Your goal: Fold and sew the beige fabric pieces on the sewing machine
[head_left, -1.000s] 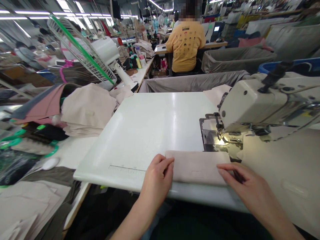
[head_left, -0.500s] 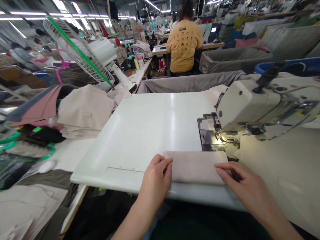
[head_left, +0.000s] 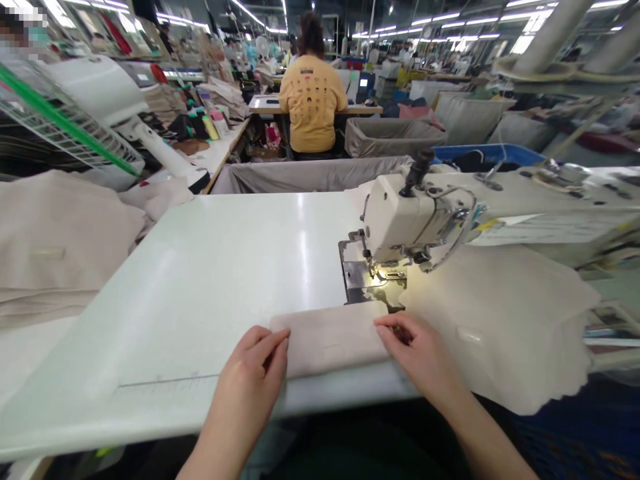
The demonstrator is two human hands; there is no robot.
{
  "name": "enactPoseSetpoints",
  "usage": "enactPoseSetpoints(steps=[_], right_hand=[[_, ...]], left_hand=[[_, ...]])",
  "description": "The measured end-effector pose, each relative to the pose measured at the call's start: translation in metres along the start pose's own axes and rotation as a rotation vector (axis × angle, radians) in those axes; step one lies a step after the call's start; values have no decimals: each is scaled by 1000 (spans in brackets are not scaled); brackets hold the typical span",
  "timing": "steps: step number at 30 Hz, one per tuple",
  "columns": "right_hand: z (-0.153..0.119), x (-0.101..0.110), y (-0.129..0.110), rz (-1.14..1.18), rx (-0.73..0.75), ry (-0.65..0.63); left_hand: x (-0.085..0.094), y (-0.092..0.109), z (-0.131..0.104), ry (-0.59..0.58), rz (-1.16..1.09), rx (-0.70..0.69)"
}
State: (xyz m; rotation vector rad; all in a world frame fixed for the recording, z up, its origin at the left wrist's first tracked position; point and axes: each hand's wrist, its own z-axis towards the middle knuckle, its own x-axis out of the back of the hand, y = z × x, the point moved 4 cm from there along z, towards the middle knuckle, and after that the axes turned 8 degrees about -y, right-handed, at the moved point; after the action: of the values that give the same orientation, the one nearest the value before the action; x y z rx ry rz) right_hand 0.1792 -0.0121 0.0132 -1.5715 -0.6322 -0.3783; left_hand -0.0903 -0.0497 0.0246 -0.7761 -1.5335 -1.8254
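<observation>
A pale pink rectangular fabric piece point(head_left: 333, 339) lies along the front edge of the white sewing table point(head_left: 225, 267). My left hand point(head_left: 257, 363) pinches its left end between thumb and fingers. At the opposite end, my right hand point(head_left: 415, 343) pinches the right edge the same way. Just beyond the fabric is the sewing machine point(head_left: 400, 217), its lit needle area and metal plate point(head_left: 357, 275) a short way from the piece's far edge. Right of my right hand, larger pale fabric pieces point(head_left: 505, 313) lie spread beside the machine.
A stack of pale fabric point(head_left: 65, 233) sits at the left, below a tilted fan point(head_left: 100, 93). Ruler markings point(head_left: 165, 382) run along the table's front left. Behind the table stands a grey cloth-lined bin point(head_left: 315, 175); farther back sits a person in a yellow shirt point(head_left: 313, 100).
My view has turned right, so the table and machine appear farther left. Both hands keep their pinch on the fabric piece, which looks slightly more tilted in view.
</observation>
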Motion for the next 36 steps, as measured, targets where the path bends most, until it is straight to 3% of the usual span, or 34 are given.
enactPoseSetpoints(steps=[27,31,36], right_hand=[[3,-1,-4,-84,14,-38],[1,0,-9,-313,133,-46],[-6,2,-17,-655,421,-45]], left_hand=[[-2,1,-1,-10,99,-37],[-2,8,-5,20,306,-99],[0,9,9,52,530,-360]])
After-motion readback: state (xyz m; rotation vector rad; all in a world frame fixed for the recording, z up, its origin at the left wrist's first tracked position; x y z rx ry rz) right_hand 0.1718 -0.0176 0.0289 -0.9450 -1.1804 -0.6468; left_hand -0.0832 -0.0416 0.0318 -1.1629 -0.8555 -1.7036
